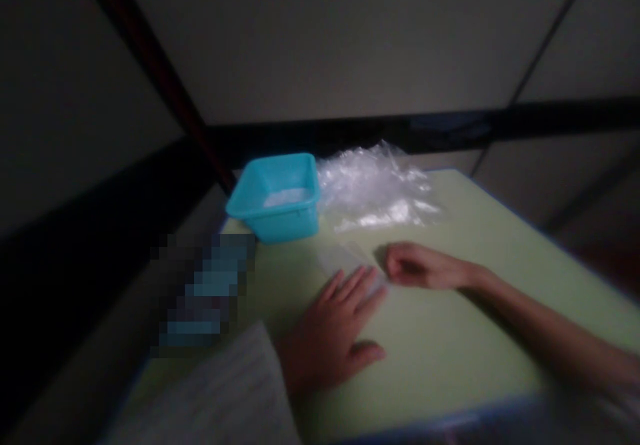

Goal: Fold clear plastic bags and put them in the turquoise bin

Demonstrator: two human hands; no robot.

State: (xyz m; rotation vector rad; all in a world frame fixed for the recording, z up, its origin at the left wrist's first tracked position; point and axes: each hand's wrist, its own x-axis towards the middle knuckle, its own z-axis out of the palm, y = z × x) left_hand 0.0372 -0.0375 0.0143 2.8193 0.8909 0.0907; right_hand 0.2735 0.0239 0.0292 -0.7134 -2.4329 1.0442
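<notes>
My left hand [334, 328] lies flat on the pale green table [450, 351], fingers stretched out and pressing the near end of a small clear plastic bag [343, 257]. My right hand [415, 266] rests just to the right of that bag, its fingers curled in a pinch at the bag's edge. The bag is thin and see-through, hard to make out in the dim, blurred picture.
A turquoise plastic tub [276, 197] with something white inside stands at the table's far left. Beside it on the right lies a heap of crumpled clear plastic bags [373, 188]. A dark rail [450, 128] runs behind the table. A blurred patch covers the left edge.
</notes>
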